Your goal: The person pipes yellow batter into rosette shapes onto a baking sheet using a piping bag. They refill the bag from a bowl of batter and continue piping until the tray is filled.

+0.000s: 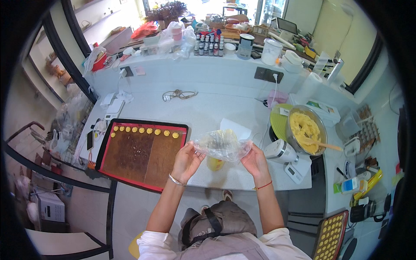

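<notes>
A clear plastic piping bag (221, 144) is stretched between my two hands over the front part of the white counter. My left hand (188, 162) grips its left end, and my right hand (255, 162) holds the right end. Yellow material shows through or behind the film, and part of a yellow container (214, 163) sits under it. To the left lies a baking tray (130, 156) with a red-edged brown mat and a row of small piped yellow dough pieces along its far edge. A steel bowl (321, 130) of yellow dough with a wooden-handled spatula (325, 145) is on the right.
Right of my hands are a white hand mixer (280, 150) and a kitchen scale (294, 172). Another scale (114, 110) and a phone (90, 140) lie at left. A coiled cord (180, 94) is at the back. A filled tray (331, 234) stands at lower right.
</notes>
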`<action>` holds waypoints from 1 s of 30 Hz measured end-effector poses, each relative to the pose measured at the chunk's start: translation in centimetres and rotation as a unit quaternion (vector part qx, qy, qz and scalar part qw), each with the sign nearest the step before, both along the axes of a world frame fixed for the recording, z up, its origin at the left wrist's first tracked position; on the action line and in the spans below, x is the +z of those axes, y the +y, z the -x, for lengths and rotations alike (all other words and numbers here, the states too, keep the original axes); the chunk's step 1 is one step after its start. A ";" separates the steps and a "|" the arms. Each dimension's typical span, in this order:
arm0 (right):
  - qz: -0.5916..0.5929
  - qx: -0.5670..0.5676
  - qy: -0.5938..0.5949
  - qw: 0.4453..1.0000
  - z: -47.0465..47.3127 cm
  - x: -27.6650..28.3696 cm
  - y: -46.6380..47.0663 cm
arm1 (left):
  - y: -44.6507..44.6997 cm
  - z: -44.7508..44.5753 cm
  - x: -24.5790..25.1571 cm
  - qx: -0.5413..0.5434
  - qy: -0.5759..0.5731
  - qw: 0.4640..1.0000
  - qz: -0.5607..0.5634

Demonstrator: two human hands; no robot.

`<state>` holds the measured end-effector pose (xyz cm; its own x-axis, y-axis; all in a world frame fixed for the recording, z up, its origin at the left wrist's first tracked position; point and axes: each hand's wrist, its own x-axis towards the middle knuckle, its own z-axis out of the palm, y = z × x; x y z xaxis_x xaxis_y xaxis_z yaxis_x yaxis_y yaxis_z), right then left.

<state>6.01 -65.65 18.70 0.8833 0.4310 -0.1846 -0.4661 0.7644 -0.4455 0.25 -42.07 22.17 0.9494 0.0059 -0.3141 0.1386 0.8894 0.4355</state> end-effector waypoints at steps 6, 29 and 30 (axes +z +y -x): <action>0.042 -0.016 -0.023 0.999 0.1 1.0 0.4 | -0.8 -0.1 -0.8 -0.001 -0.095 0.993 -0.075; 0.201 0.136 0.077 0.967 -4.8 -17.7 2.9 | 0.4 -5.4 -23.3 -0.078 0.082 0.993 -0.021; 0.221 0.140 0.096 0.960 -3.5 -16.5 1.2 | 1.6 -4.9 -23.1 -0.162 0.062 0.985 0.002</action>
